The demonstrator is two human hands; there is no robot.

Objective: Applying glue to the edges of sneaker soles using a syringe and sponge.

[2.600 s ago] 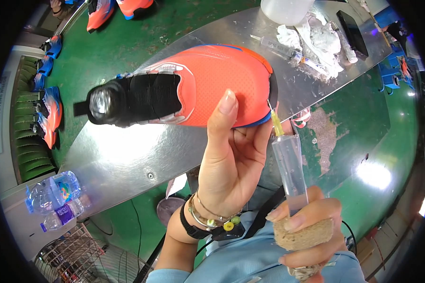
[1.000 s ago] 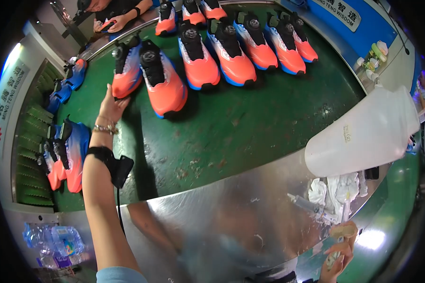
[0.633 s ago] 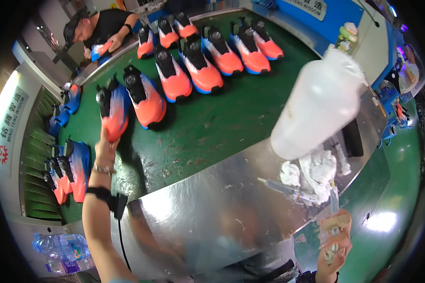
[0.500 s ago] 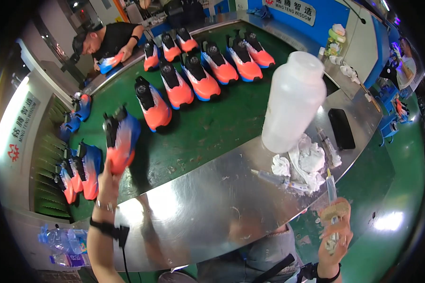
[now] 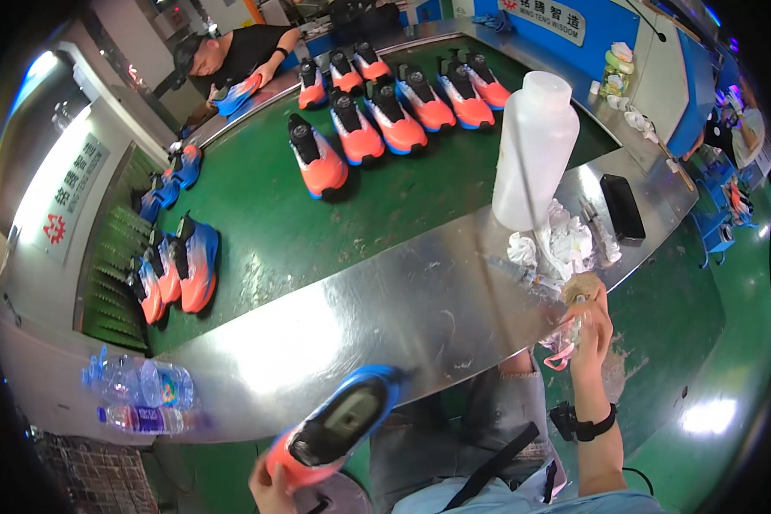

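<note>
My left hand [image 5: 270, 488], low in the view, grips the toe of a coral-and-blue sneaker [image 5: 343, 424]. The shoe is tilted with its black opening and insole towards me, in front of the metal edge. My right hand [image 5: 595, 330] is closed round a syringe [image 5: 583, 301], mostly covered by the fingers, with a tan rounded pad [image 5: 581, 285] at the fingertips. A pink loop [image 5: 560, 356] shows beside that hand. Just beyond it lie crumpled white tissue [image 5: 567, 244], another syringe [image 5: 522, 272] and a further syringe [image 5: 604, 233].
A large white plastic bottle [image 5: 535, 154] stands on the metal ledge [image 5: 385, 300], near a black phone [image 5: 622, 209]. Matching sneakers [image 5: 396, 120] stand in rows on the green surface [image 5: 257, 206]; several more [image 5: 199, 265] stand left. Water bottles [image 5: 141, 381] lie lower left. A co-worker [image 5: 240, 60] handles a shoe.
My left hand has brought the sneaker from above the green surface down towards me, turning its opening into view. My right hand has moved up and inward, close to the tissue. The view has shifted.
</note>
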